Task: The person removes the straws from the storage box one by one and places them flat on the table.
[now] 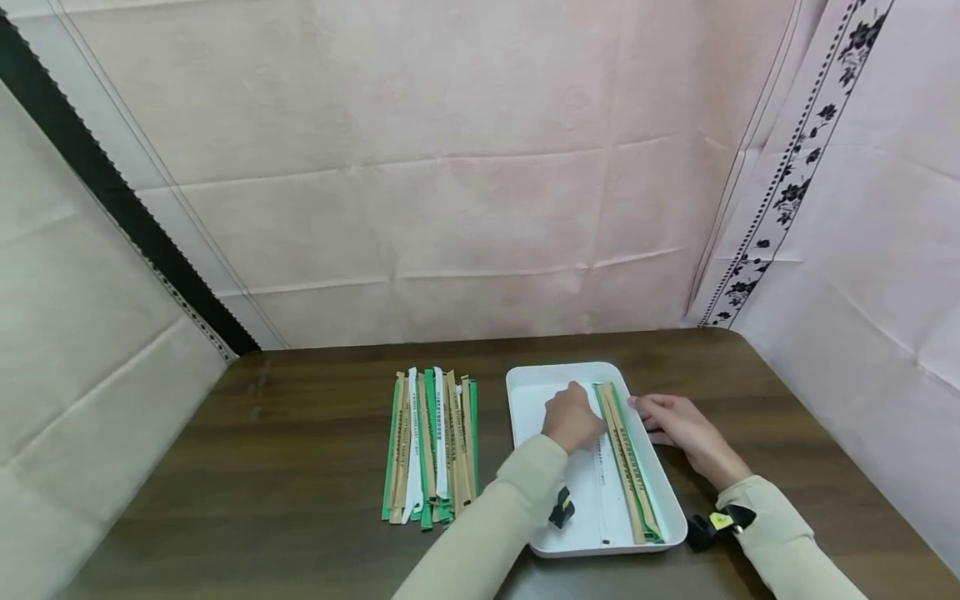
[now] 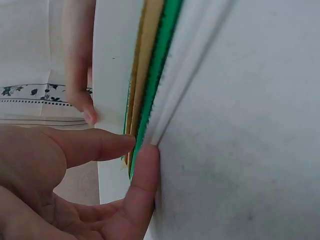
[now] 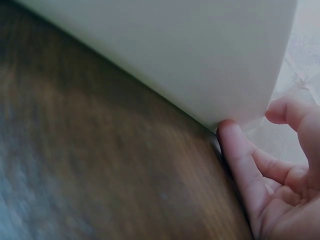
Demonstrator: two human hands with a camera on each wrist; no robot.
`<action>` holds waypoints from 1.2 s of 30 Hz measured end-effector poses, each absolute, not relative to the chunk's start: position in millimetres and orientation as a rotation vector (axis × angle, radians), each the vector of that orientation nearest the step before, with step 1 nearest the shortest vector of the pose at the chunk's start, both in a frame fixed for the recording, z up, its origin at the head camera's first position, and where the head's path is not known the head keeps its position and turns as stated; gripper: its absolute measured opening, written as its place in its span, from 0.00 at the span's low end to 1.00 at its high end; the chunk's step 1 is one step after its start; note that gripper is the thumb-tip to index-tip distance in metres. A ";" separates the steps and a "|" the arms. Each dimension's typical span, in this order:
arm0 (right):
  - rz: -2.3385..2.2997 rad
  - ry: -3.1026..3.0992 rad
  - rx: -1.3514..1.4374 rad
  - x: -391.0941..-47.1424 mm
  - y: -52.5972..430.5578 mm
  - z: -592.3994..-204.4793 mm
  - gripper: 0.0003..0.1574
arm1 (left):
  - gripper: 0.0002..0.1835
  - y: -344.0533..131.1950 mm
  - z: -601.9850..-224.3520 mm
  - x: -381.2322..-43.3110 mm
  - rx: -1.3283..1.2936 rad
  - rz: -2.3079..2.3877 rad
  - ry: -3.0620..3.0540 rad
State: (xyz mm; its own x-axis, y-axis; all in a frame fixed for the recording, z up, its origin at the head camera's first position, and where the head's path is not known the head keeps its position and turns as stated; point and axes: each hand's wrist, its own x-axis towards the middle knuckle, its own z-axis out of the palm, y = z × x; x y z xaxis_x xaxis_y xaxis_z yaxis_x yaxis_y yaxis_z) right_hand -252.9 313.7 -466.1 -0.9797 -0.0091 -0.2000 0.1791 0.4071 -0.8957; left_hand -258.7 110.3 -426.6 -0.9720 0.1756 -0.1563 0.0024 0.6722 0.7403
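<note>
A white tray (image 1: 531,543) stands on the table. Inside it my left hand (image 1: 574,417) pinches the upper part of a slim white packet (image 1: 602,498) between thumb and finger. The left wrist view shows the thumb close against the green and tan packets (image 2: 150,55) beside the white packet (image 2: 187,60). Those tan and green packets (image 1: 627,467) lie lengthwise along the tray's right side. At the right edge, my right hand (image 1: 686,429) grips the tray, one fingertip low on the outer wall (image 3: 200,65) and another at the rim. What the packets contain is hidden.
Left of the tray, a row of green, tan and white packets (image 1: 431,446) lies on the brown table (image 1: 300,500). Pale cloth (image 1: 465,167) hangs behind the table and at both sides. Black devices (image 1: 720,525) are strapped on both wrists.
</note>
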 end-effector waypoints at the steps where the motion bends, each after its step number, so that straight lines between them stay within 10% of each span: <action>1: -1.611 2.489 0.152 -253.0 314.6 -465.9 0.42 | 0.27 112.1 -427.7 -258.7 0.152 1.177 2.692; 36: -1.602 2.484 0.166 -254.6 314.6 -464.9 0.42 | 0.18 77.9 -432.5 -276.7 0.134 1.906 2.138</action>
